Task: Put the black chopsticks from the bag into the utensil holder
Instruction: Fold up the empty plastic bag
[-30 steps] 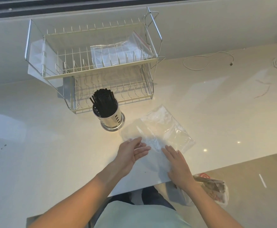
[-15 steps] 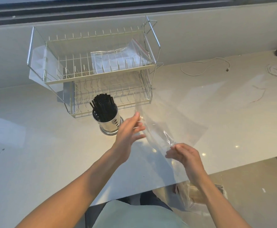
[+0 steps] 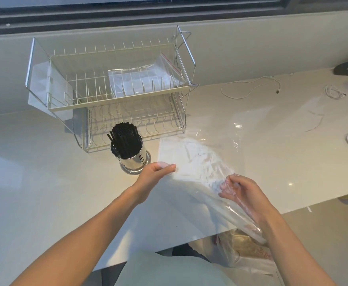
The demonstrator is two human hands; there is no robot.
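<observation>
A bundle of black chopsticks (image 3: 123, 137) stands upright in the round steel utensil holder (image 3: 134, 159) on the white counter, in front of the dish rack. A clear plastic bag (image 3: 197, 159) is lifted off the counter to the right of the holder; I see no chopsticks in it. My left hand (image 3: 154, 176) pinches the bag's left edge, just below and right of the holder. My right hand (image 3: 241, 190) grips the bag's crumpled lower part, and the plastic drapes over that wrist.
A two-tier wire dish rack (image 3: 111, 89) stands at the back with another clear bag (image 3: 146, 77) on its upper tier. White cables (image 3: 249, 89) lie at the far right. A plastic bag with brown contents (image 3: 247, 250) sits below the counter edge (image 3: 189, 243).
The bag lay flat under both hands a second ago. Both hands have lifted it off the counter and spread it out, the left hand taking hold of its left edge.
</observation>
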